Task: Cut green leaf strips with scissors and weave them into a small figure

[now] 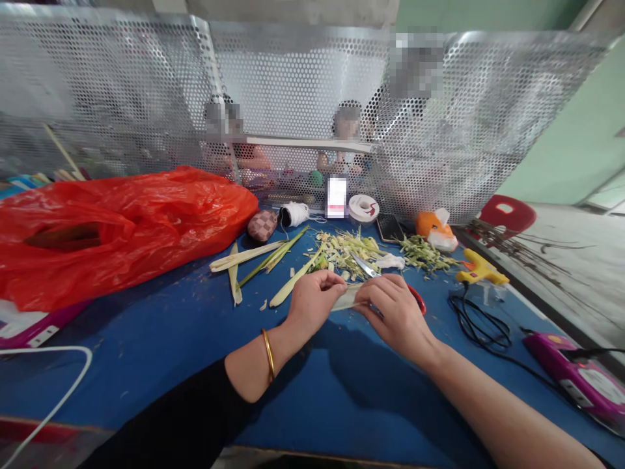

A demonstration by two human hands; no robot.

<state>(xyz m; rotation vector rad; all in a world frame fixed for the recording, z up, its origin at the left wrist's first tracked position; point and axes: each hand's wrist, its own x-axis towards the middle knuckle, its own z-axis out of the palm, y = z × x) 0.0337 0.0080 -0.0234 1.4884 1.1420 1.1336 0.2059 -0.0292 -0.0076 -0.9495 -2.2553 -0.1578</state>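
Between my two hands stretches a pale, flat strip of husk (346, 298), held a little above the blue table. My left hand (315, 299), with a gold bangle at the wrist, pinches its left end between thumb and fingers. The other end is gripped by the fingers of my right hand (390, 309). Just beyond them lie scissors (364, 266), blades pointing away to the left; a red handle shows past my right hand, which hides the rest. Cut husk scraps (349, 251) are heaped behind the scissors. Long green and pale stalks (297, 277) lie to the left.
A big red plastic bag (146, 215) covers the left side. At the back are white thread (294, 213), a ribbon roll (364, 207), a lit phone (336, 197) and a perforated metal screen (297, 78). A yellow glue gun (483, 267) and purple power strip (576, 371) sit right.
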